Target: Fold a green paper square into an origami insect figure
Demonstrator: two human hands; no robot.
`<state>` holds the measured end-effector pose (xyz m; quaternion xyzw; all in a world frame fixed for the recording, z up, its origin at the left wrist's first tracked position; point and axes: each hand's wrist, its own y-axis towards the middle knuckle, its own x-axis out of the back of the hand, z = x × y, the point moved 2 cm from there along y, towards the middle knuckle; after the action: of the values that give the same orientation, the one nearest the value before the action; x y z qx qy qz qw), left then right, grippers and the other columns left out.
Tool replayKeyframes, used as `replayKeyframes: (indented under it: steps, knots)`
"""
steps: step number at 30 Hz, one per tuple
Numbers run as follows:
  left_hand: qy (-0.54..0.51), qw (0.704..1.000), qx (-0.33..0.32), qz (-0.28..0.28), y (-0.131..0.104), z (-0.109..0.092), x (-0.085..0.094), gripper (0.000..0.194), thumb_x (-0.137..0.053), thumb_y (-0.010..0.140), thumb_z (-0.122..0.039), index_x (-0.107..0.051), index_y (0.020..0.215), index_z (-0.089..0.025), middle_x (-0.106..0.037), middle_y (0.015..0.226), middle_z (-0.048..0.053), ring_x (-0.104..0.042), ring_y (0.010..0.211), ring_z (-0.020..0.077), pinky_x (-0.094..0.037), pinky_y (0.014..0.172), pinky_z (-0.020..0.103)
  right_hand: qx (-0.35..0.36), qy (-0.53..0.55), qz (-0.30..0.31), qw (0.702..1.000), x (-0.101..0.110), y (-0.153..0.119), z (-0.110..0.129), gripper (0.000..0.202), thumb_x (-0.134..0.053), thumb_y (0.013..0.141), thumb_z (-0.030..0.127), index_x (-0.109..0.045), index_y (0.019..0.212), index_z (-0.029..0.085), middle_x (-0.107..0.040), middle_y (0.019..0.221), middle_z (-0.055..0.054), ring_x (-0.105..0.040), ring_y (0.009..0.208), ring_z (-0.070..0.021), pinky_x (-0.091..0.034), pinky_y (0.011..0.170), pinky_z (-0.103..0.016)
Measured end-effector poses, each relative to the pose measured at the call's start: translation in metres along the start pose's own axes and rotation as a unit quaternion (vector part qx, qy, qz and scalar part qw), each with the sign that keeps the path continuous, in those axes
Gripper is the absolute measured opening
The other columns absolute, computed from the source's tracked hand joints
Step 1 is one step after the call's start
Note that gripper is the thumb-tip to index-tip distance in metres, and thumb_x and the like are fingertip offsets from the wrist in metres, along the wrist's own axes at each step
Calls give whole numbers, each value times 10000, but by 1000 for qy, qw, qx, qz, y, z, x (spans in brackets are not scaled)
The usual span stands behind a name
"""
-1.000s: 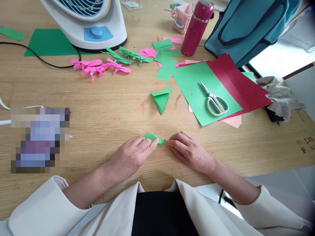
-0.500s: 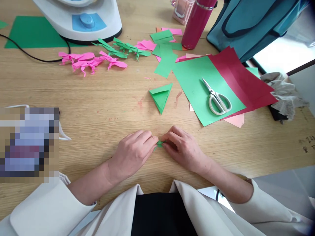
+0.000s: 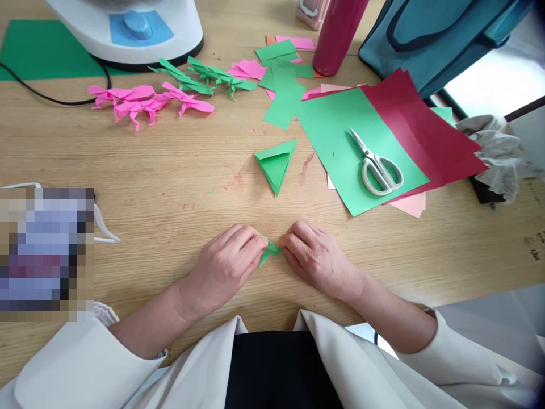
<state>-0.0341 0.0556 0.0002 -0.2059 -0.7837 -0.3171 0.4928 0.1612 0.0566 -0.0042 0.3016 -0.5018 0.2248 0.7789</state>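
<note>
Head view: my hands share one small folded green paper [image 3: 269,249] on the desk [image 3: 162,187].
My left hand [image 3: 234,253] pinches its body and my right hand [image 3: 319,258] its narrow tip, nearer me than the green paper triangle [image 3: 276,167]. I take this for shaping a slim fold; the next move calls for a steady left pinch and a light, exact right one.

Your one head view, facing forward and down, near above your left hand [image 3: 233,258], right hand [image 3: 318,258], table [image 3: 170,165].

Dark handwriting [image 3: 533,255] on wooden tabletop [image 3: 179,165], too small to read
</note>
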Motion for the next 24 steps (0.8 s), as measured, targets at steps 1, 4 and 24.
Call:
replayKeyframes:
  steps: [1,4,24]
  knots:
    - [-1,1000,-3,4,-1,0,0,150,-513,974,-107,-613,872,-153,-598,808,33,-560,777,174,-480,723,316,10,3,0,1000,1,-1,-1,233,-410,1013,123,-601,888,170,-546,836,-59,-478,734,-183,-405,671,-312]
    - [-7,1000,-13,6,-3,-2,3,162,-508,978,-103,-635,888,-148,-616,819,39,-571,782,170,-493,729,313,35,36,4,999,5,-8,-4,253,-383,1030,130,-624,958,160,-573,893,-78,-492,772,-184,-430,701,-313]
    - [0,998,-45,-33,-15,-4,6,238,-520,961,-77,-689,1113,-148,-683,933,64,-632,864,185,-540,790,324,-57,90,1,994,5,-9,7,170,-503,1005,184,-670,975,185,-601,903,-57,-550,822,-172,-400,757,-328]
